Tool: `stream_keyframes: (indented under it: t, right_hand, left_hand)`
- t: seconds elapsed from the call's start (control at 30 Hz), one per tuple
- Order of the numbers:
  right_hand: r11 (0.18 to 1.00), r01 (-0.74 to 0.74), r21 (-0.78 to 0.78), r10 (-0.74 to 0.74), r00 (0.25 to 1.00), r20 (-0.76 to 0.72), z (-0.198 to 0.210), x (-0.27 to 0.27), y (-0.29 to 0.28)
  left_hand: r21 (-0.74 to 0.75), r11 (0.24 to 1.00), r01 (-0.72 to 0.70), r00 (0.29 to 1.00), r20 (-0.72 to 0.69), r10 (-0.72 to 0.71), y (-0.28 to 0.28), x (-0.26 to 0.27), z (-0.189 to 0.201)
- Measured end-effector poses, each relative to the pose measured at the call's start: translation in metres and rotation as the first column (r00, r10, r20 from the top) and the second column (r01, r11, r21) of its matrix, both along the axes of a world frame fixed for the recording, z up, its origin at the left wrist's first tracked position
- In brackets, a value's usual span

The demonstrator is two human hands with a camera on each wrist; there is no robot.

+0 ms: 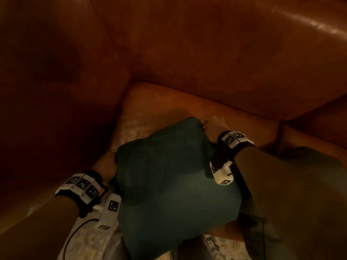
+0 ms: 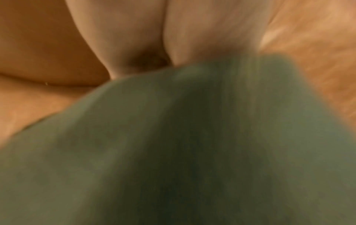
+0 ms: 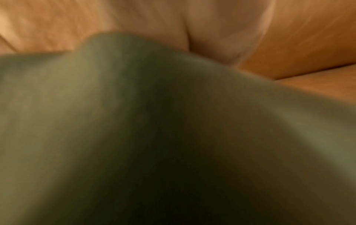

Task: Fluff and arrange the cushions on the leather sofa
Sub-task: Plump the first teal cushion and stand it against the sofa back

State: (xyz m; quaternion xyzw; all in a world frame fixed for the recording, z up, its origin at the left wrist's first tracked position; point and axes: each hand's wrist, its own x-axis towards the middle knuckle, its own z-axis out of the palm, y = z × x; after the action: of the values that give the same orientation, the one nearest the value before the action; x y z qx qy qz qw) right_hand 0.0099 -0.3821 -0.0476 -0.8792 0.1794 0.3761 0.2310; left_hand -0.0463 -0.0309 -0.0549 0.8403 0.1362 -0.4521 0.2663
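Observation:
A dark teal cushion hangs between my two hands above the left corner of the brown leather sofa seat. My left hand grips its left edge; in the left wrist view the fingers dig into the green fabric. My right hand holds the far right corner, its fingertips hidden behind the cushion. The blurred right wrist view is mostly filled by the cushion, with the hand behind it.
The sofa backrest rises just beyond the cushion and the armrest closes in the left side. A second seat cushion begins at the right. A dark greenish shape lies behind my right forearm. Pale patterned floor shows below.

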Motion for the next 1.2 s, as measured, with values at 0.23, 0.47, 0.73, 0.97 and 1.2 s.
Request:
stream_keyframes:
  t: [0.23, 0.47, 0.73, 0.97, 1.2]
  right_hand:
    - [0.959, 0.163, -0.231, -0.128, 0.979, 0.157, 0.029, -0.011, -0.033]
    - [0.812, 0.541, 0.218, -0.537, 0.840, -0.083, 0.034, -0.009, -0.052]
    - [0.945, -0.234, -0.229, 0.283, 0.937, 0.208, 0.075, 0.012, 0.010]
    - [0.763, -0.629, -0.148, 0.646, 0.745, 0.166, 0.081, -0.021, 0.137]
    - [0.733, -0.659, -0.167, 0.680, 0.716, 0.158, 0.059, -0.041, 0.142]
  left_hand:
    - [0.292, 0.956, 0.035, 0.981, 0.171, -0.088, 0.018, 0.023, 0.040]
    - [0.114, 0.993, -0.025, 0.993, 0.121, 0.011, -0.014, 0.061, 0.045]
    - [-0.031, 0.993, 0.115, 0.964, 0.244, -0.104, -0.029, 0.068, 0.055]
    - [-0.084, 0.842, 0.532, 0.822, -0.184, -0.538, -0.012, 0.080, 0.060]
    - [0.094, 0.995, 0.023, 0.991, 0.131, -0.035, 0.012, 0.044, 0.027]
